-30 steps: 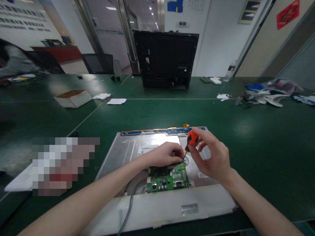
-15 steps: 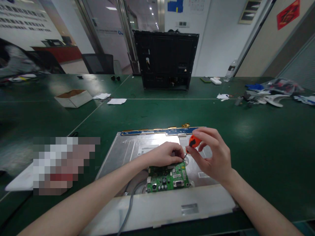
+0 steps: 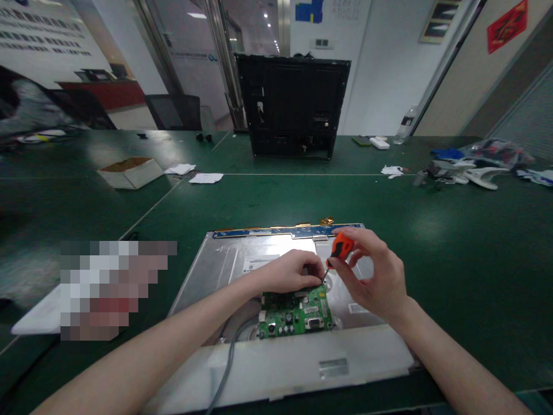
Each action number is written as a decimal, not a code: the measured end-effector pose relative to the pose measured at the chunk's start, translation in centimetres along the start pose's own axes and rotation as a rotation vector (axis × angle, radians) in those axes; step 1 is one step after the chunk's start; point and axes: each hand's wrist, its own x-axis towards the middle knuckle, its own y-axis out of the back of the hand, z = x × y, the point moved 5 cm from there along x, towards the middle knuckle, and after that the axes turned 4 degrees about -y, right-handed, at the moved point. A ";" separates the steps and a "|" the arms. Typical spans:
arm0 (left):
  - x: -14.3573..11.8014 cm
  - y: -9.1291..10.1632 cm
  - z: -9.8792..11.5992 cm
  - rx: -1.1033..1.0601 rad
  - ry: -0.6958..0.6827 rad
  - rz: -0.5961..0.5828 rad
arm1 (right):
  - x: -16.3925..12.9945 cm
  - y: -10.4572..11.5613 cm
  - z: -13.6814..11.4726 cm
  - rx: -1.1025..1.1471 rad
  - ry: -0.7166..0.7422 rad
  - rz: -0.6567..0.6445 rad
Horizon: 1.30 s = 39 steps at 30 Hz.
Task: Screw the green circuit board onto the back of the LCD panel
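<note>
My right hand grips a short orange and black screwdriver, its handle between thumb and fingers. The thin shaft slants down to the upper right corner of a green circuit board. My left hand is closed at that same corner, with thumb and fingertips beside the screwdriver tip; whatever they pinch is hidden. The board lies on the metal back of a display panel, which has a blue circuit strip along its far edge. A grey cable runs from near the board toward me.
A black monitor housing stands upright at the back of the green table. At the left are an open carton and a pixelated patch over a white sheet. A bottle and plastic bags sit at the far right.
The fingers of my right hand have shifted on the screwdriver handle, which now shows more of its side. My left hand and the circuit board stay where they were.
</note>
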 end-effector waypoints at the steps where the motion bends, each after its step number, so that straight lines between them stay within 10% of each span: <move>1: 0.0 0.0 0.0 -0.003 -0.001 0.001 | 0.1 0.0 -0.1 0.007 0.010 0.007; 39: 0.0 0.0 -0.1 0.022 0.015 0.016 | 0.2 0.2 -0.5 -0.099 0.017 0.050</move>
